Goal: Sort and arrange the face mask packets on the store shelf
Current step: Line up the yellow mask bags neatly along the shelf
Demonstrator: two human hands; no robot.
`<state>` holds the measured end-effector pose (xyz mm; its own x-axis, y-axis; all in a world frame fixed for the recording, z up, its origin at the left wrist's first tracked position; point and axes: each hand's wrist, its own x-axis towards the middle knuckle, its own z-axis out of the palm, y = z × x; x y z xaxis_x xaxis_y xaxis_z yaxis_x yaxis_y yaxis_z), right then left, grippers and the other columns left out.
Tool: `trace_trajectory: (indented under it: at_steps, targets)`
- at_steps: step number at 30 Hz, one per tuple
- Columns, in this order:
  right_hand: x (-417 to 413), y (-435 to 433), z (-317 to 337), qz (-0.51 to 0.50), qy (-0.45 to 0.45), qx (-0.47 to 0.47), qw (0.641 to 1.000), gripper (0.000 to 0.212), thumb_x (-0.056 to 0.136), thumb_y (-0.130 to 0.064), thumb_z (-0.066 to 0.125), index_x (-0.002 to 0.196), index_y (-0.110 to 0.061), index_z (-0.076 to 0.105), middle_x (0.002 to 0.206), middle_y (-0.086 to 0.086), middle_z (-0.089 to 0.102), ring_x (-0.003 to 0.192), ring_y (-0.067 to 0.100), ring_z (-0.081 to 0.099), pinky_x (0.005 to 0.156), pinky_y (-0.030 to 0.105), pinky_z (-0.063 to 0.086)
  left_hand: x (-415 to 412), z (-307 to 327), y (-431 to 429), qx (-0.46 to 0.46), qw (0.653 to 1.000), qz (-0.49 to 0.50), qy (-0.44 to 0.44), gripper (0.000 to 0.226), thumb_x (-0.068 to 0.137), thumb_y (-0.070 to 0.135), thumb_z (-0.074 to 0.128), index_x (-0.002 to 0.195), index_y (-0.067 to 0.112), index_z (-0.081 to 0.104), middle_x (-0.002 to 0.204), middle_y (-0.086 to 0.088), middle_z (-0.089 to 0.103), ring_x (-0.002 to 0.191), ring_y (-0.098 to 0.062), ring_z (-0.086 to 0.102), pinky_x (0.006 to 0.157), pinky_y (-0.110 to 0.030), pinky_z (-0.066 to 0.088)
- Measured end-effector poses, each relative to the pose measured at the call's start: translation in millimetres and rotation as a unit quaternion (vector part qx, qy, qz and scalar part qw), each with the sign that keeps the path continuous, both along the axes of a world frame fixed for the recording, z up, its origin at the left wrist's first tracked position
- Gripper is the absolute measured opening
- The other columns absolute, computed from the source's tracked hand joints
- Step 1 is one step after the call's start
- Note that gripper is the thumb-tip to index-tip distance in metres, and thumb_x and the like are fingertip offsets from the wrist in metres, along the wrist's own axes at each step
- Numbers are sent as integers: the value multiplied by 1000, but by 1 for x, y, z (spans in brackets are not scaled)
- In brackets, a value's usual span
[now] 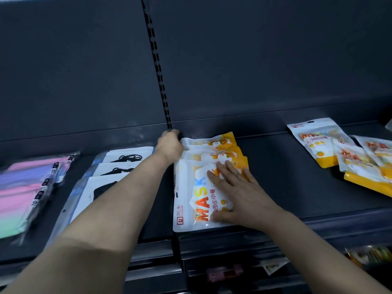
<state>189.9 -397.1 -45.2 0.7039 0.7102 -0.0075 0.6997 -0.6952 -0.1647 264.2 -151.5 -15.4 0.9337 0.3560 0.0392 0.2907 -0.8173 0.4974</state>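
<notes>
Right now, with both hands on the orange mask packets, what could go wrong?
The front packet lies near the shelf edge; the flat right hand pressing it could slide it off. The left hand at the row's back might push the overlapping packets askew. The loose pile on the right lies crooked and could slide apart.

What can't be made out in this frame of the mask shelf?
All in the head view:
- left hand: fingers hidden behind its own back, so its grip on the rear orange packet cannot be told.
- front orange packet: print partly covered by the right hand.
- right pile: cut off by the right edge.
- pastel packets: blurred, count unclear.
- lower-shelf items: blurred, unidentifiable.
</notes>
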Motion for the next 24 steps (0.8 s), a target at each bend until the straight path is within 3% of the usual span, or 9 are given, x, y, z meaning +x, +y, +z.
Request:
trace_trajectory:
  at_steps: [2,7,12,15,20,24]
  targets:
    - [-4,0,1,4,0,7,1000,98,76,-78,43,146,-44,-14,154,-11,-28,138,7,-33,117,43,-13,-9,3,3,-25,998,56,15,31,90,13,46,118,6,57,124,-18,59,113,-37,55,92,-38,48]
    - [-14,1,2,0,-2,23,1000,98,71,-84,37,146,-44,-11,154,-13,-26,137,5,-34,117,44,-14,-33,6,-1,-70,994,87,9,23,95,18,44,109,3,53,120,-19,59,108,-36,54,80,-35,41]
    - [-23,2,5,3,-8,33,999,92,75,-80,35,149,-40,-2,156,-11,-21,140,8,-29,116,43,-15,-58,23,-18,-84,993,59,-52,41,98,25,45,136,11,48,137,-12,53,125,-30,49,99,-37,43]
    - [-29,2,3,1,-2,50,999,87,79,-78,32,150,-38,3,158,-9,-15,142,9,-25,117,42,-13,-71,37,-33,-78,995,13,-67,36,97,30,49,132,19,54,130,-7,59,121,-27,53,100,-39,46]
    - [-27,-22,7,-57,-16,96,994,50,99,-45,35,147,-33,27,159,-9,10,147,10,-2,119,41,4,-69,52,-80,-4,993,-105,-47,25,96,22,48,113,21,67,119,0,65,108,-23,60,90,-32,50]
    - [-11,-67,8,-98,-64,90,989,40,99,-28,39,139,-31,42,151,-10,35,144,9,19,115,35,17,-60,48,-123,18,990,-139,-24,28,96,18,48,112,23,69,118,0,68,112,-23,60,92,-36,51]
